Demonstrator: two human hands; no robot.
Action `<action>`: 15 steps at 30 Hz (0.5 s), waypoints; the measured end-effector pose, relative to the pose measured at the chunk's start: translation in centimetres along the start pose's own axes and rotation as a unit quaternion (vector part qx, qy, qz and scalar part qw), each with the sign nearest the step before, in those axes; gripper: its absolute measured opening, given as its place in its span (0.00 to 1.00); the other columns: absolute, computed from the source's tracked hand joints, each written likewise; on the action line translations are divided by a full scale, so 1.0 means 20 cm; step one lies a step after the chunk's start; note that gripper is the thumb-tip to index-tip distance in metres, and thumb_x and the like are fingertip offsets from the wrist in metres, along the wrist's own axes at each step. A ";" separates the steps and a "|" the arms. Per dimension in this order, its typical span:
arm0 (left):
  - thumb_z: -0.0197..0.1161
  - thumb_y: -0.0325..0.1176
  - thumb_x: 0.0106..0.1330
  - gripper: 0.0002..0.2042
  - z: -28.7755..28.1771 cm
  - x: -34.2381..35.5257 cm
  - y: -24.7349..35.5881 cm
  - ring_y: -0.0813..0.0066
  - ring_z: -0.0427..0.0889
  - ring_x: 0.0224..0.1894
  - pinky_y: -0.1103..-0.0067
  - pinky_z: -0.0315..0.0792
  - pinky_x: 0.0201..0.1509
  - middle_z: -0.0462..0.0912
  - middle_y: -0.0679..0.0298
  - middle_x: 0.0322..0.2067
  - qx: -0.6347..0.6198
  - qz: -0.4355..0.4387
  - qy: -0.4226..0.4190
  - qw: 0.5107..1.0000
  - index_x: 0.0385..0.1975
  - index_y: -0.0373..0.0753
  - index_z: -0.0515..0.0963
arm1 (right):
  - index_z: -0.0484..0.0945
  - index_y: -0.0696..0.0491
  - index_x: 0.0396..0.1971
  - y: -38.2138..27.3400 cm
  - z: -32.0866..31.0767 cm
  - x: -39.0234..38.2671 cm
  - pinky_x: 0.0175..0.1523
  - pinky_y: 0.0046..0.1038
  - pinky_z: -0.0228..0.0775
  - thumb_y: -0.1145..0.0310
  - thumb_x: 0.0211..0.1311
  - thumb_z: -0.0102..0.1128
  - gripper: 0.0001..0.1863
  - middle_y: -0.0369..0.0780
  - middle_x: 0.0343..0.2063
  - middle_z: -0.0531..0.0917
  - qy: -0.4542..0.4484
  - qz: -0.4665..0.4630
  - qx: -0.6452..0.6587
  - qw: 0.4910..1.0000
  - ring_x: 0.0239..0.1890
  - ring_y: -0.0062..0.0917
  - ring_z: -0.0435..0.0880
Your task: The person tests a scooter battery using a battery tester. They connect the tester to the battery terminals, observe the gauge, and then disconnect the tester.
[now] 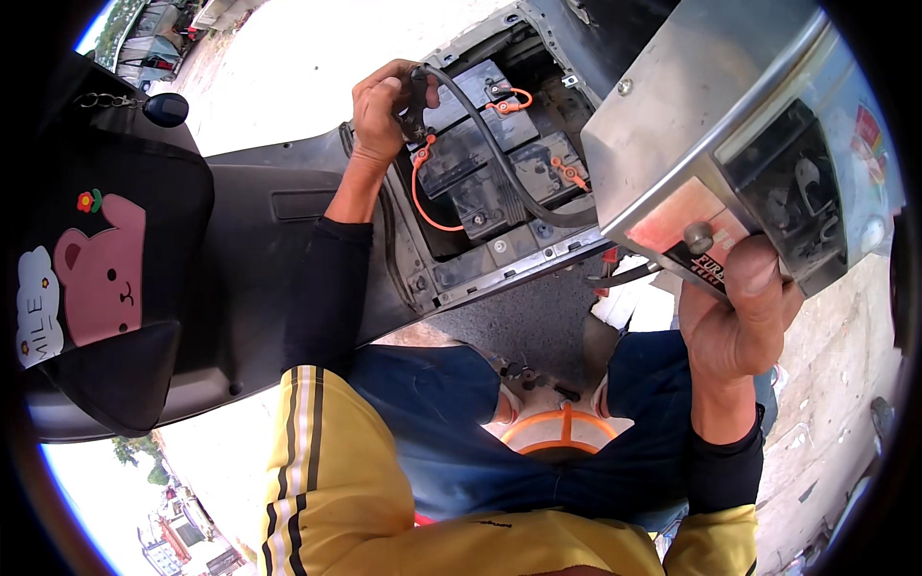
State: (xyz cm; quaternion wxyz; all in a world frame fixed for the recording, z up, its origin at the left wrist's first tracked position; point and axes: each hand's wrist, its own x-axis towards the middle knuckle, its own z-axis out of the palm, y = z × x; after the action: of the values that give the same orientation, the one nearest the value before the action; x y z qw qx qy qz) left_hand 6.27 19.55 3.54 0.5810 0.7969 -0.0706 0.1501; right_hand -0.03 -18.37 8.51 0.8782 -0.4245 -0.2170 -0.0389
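Observation:
My left hand (pixel 382 108) grips the end of a thick black cable (pixel 467 105), with a dark piece in the fingers, above an open battery bay (pixel 499 257) in a grey-black scooter body (pixel 259 192). Inside sit dark batteries (pixel 447 168) joined by orange leads (pixel 419 188). The cable curves down toward a silver metal box (pixel 653 106) with a knob and dark window, at the right. My right hand (pixel 740 317) grips that box's lower edge, thumb on its front under the knob.
A black seat (pixel 144 240) with a pink bear picture and a dangling key fob (pixel 165 109) is at left. My legs straddle an orange metal frame (pixel 567 420). A red object (pixel 605 269) and pale scraps lie below the box. Buildings show at the far edges.

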 end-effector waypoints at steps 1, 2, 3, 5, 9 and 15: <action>0.41 0.40 0.64 0.24 -0.01 0.00 0.00 0.73 0.80 0.31 0.79 0.75 0.39 0.82 0.55 0.26 -0.008 0.000 -0.008 1.000 0.37 0.23 0.78 | 0.70 0.59 0.62 0.00 0.00 0.00 0.62 0.35 0.74 0.68 0.67 0.61 0.25 0.43 0.54 0.81 0.003 -0.005 -0.002 1.000 0.54 0.31 0.83; 0.41 0.40 0.64 0.24 0.00 0.00 0.00 0.72 0.80 0.31 0.79 0.75 0.39 0.82 0.55 0.26 -0.005 0.006 -0.009 1.000 0.38 0.23 0.78 | 0.71 0.59 0.62 0.01 0.00 0.00 0.61 0.34 0.74 0.68 0.67 0.62 0.25 0.43 0.53 0.81 0.006 -0.011 -0.002 1.000 0.54 0.31 0.83; 0.41 0.41 0.64 0.24 0.01 0.00 0.00 0.72 0.80 0.31 0.79 0.75 0.39 0.82 0.54 0.26 -0.002 0.011 -0.009 1.000 0.38 0.23 0.78 | 0.71 0.59 0.61 0.01 0.01 0.00 0.61 0.34 0.75 0.68 0.67 0.62 0.25 0.43 0.53 0.81 0.018 -0.013 -0.011 1.000 0.53 0.31 0.83; 0.41 0.41 0.64 0.25 0.01 0.00 -0.01 0.72 0.81 0.32 0.78 0.75 0.39 0.83 0.54 0.27 -0.007 0.014 -0.013 1.000 0.38 0.22 0.78 | 0.71 0.58 0.61 0.01 0.02 0.00 0.60 0.33 0.75 0.68 0.67 0.62 0.24 0.43 0.53 0.81 0.050 -0.011 -0.035 0.998 0.52 0.30 0.84; 0.42 0.42 0.65 0.25 -0.03 0.01 -0.06 0.70 0.81 0.33 0.77 0.76 0.41 0.83 0.53 0.28 -0.047 0.006 -0.019 0.999 0.39 0.22 0.78 | 0.71 0.58 0.61 0.01 0.05 0.02 0.60 0.33 0.75 0.67 0.68 0.61 0.24 0.43 0.53 0.81 0.068 -0.030 -0.041 0.996 0.52 0.30 0.84; 0.44 0.43 0.65 0.26 0.01 -0.04 -0.04 0.68 0.83 0.36 0.75 0.76 0.46 0.84 0.52 0.31 -0.014 0.028 0.002 1.000 0.43 0.22 0.78 | 0.71 0.58 0.62 -0.01 0.00 -0.02 0.64 0.35 0.71 0.65 0.69 0.60 0.25 0.43 0.55 0.80 0.008 0.025 0.024 0.999 0.54 0.31 0.83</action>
State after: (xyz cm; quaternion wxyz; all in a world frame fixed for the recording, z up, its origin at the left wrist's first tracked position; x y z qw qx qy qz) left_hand 5.84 19.50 2.57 0.5881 0.7858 -0.0935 0.1668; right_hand -0.44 -18.51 8.49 0.8906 -0.4081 -0.2003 -0.0149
